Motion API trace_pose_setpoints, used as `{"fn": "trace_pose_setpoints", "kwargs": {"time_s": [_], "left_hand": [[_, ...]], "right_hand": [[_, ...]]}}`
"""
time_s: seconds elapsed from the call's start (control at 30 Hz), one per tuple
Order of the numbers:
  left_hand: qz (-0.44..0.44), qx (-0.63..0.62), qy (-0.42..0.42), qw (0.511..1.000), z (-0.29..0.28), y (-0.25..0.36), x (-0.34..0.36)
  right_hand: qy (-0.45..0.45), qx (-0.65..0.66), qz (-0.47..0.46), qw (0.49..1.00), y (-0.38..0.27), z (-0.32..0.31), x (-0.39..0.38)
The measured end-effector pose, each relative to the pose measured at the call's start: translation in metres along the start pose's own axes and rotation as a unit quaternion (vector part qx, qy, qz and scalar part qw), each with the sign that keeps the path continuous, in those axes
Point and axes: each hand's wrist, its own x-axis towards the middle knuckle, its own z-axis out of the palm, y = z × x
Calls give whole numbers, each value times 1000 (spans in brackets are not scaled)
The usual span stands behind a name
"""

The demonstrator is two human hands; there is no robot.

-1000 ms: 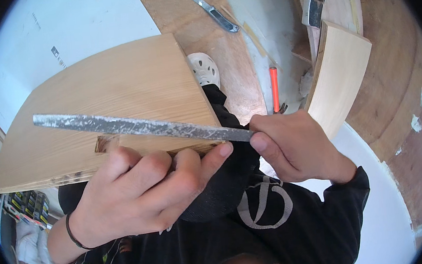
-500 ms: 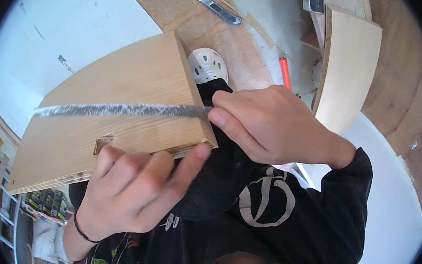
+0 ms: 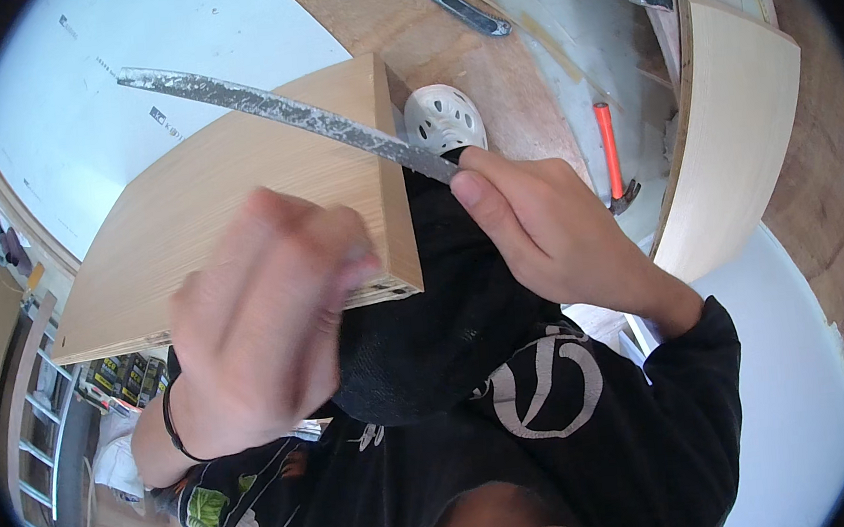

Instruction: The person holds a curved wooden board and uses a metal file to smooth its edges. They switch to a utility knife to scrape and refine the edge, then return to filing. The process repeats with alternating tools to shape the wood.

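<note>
My right hand grips a long, flat metal file by its near end, thumb on top. White dust coats the file, which slants up to the left above a thick pale wooden panel, apparently off its surface. The panel has a curved far edge and a straight right end; its lower edge looks rough. My left hand is over the panel's near edge, its bent fingers smeared by motion. Whether it touches the wood or holds anything is unclear. The notch in the panel is hidden behind this hand.
A utility knife lies on the floor beyond the panel. To the right are an orange-handled hammer and a second curved wooden panel. A white sheet is at the upper left, a ladder at the left.
The file has swung upward at its far end and lifted from across the panel. My left hand has come off the lower right corner, moving up and left over the notch.
</note>
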Motion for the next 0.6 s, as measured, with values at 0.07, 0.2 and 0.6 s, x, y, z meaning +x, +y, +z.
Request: {"fn": "trace_pose_setpoints", "kwargs": {"time_s": [0.07,0.2,0.6], "left_hand": [[11,11,71,997,1,-6,-4],[47,73,90,992,-6,-8,-16],[187,265,70,943,3,-21,-46]], "right_hand": [[-9,-2,-7,1000,-3,-4,-5],[-37,-39,-50,997,-10,-9,-13],[-112,-130,-38,984,-40,-19,-8]]}}
